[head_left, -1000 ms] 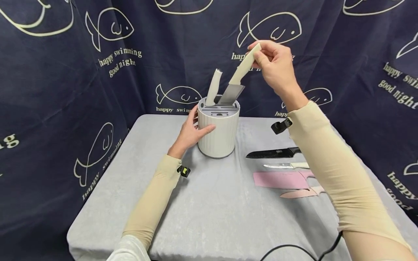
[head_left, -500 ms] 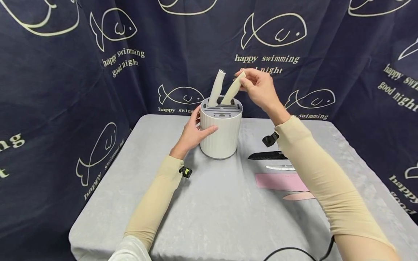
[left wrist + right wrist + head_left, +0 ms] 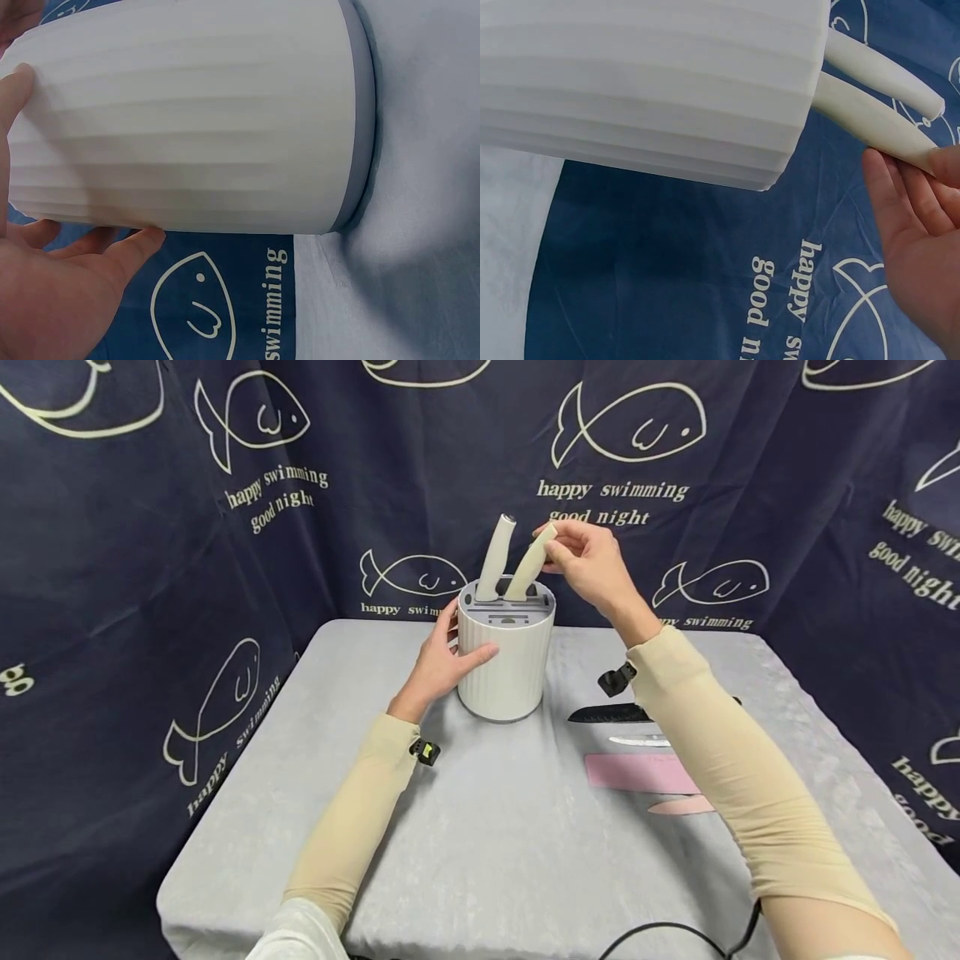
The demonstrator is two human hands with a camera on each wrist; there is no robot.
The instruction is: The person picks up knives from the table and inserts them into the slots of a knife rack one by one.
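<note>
A white ribbed knife block (image 3: 504, 672) with a grey slotted top stands upright on the table. My left hand (image 3: 438, 662) holds its left side, the thumb across the front and the fingers around behind, as the left wrist view (image 3: 67, 292) also shows. With my right hand (image 3: 588, 564) I pinch the end of a cream-handled knife (image 3: 530, 562) between thumb and fingers. Its blade is hidden inside the block and the handle leans right. Beside it, another knife with a white handle (image 3: 496, 558) stands in the block. In the right wrist view both handles (image 3: 874, 120) stick out of the top.
To the right on the grey-covered table (image 3: 450, 843) lie a black knife (image 3: 611, 713), a small knife with a silver blade (image 3: 637, 741), a pink cleaver (image 3: 641, 773) and a pink knife (image 3: 681, 806). My right sleeve covers their handles. A black cable (image 3: 667, 927) loops at the front edge.
My right hand has moved down and left, and the cream-handled knife's blade has slid into the block. It was partly exposed a second ago. My left hand stays on the block.
</note>
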